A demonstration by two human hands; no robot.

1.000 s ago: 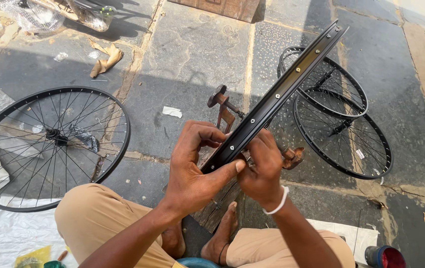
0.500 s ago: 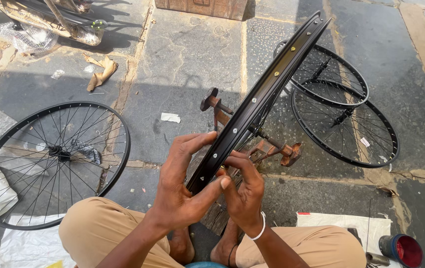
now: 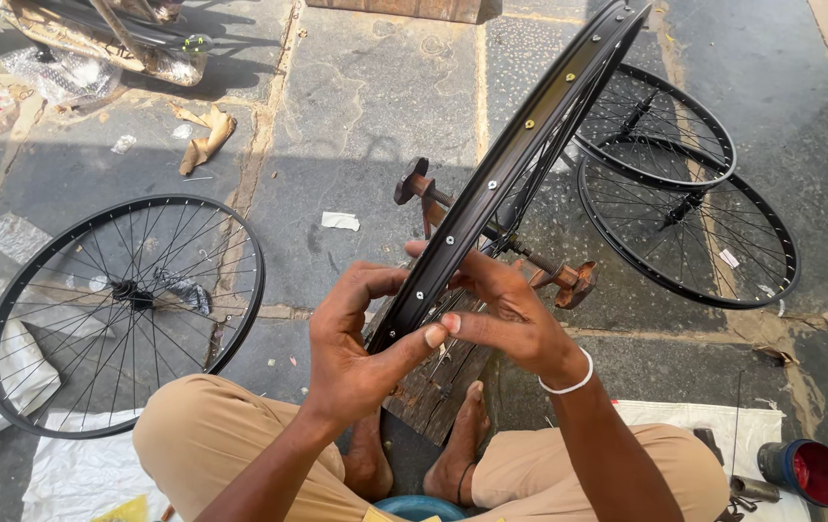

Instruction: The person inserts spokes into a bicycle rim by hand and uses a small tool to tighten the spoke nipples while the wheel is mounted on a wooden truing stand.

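Note:
A black bicycle wheel rim (image 3: 520,155) stands edge-on in front of me, mounted on a rusty axle stand (image 3: 569,278) above a wooden block (image 3: 433,382). My left hand (image 3: 356,343) grips the near edge of the rim from the left, thumb pressed on its outer face. From the right, my right hand (image 3: 506,314) holds the same stretch of rim, fingertips meeting my left thumb. A white bangle sits on my right wrist. My bare feet rest by the block.
A spoked black wheel (image 3: 119,309) lies flat on the stone floor at the left. Two more wheels (image 3: 694,203) lie overlapping at the right. A red-lined tin (image 3: 810,471) stands at the lower right, white sacking (image 3: 85,474) under my knees, scraps at upper left.
The view has shifted a little and the rim sits slightly further right in it. Both hands keep their hold on the near edge, fingers shifted slightly along it.

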